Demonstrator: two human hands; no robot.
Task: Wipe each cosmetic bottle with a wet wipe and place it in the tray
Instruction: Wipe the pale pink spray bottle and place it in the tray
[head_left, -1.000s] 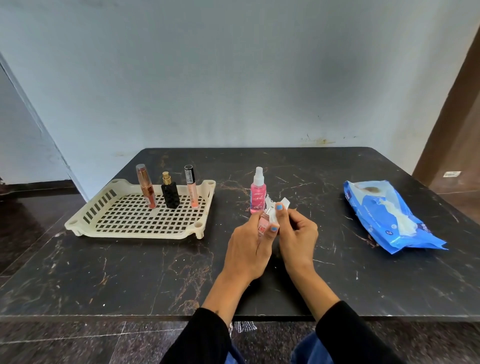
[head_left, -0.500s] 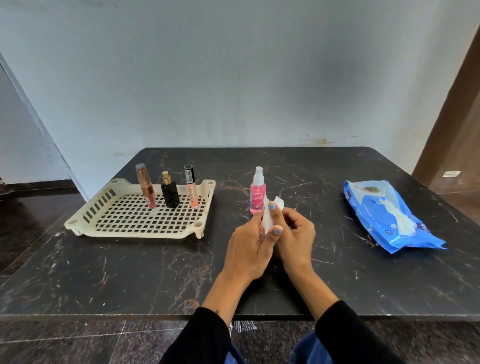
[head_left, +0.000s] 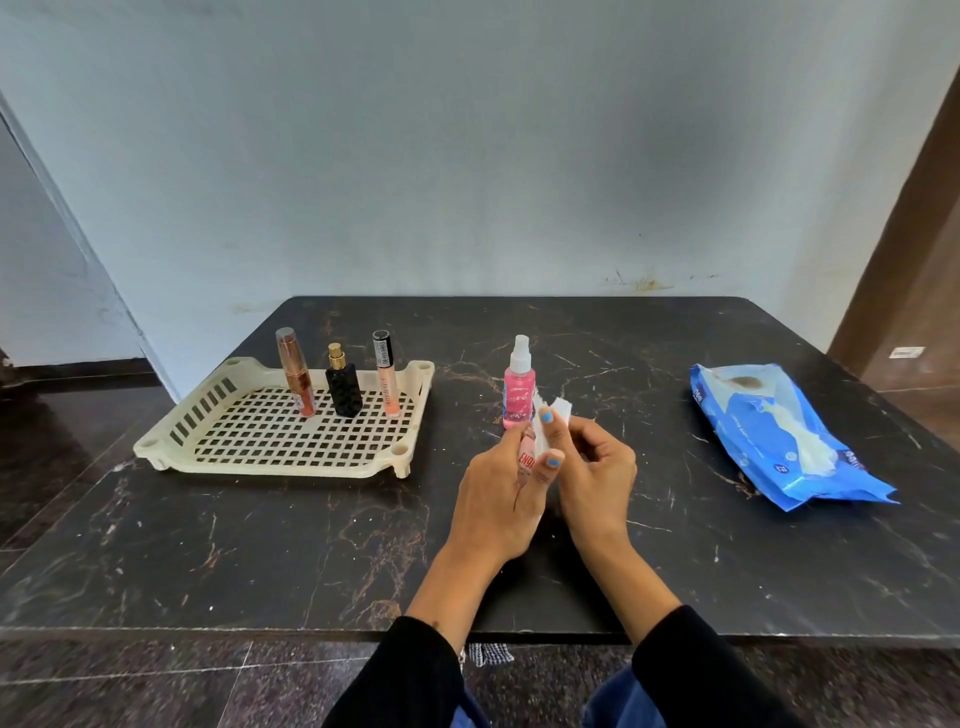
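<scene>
Working above the tabletop beside the tray, we keep our left hand gripping the small tube while our right hand pinches the wet wipe around it; better to rotate the tube so every side gets wiped.

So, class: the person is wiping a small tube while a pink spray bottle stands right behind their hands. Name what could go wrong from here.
1. The pink spray bottle stands upright just behind the left hand and right hand; a forward rub could topple it.
2. The three bottles in the tray stand on an open grid; a careless placement of the small tube might tip them.
3. The wet wipe may make the tube slippery.
</scene>
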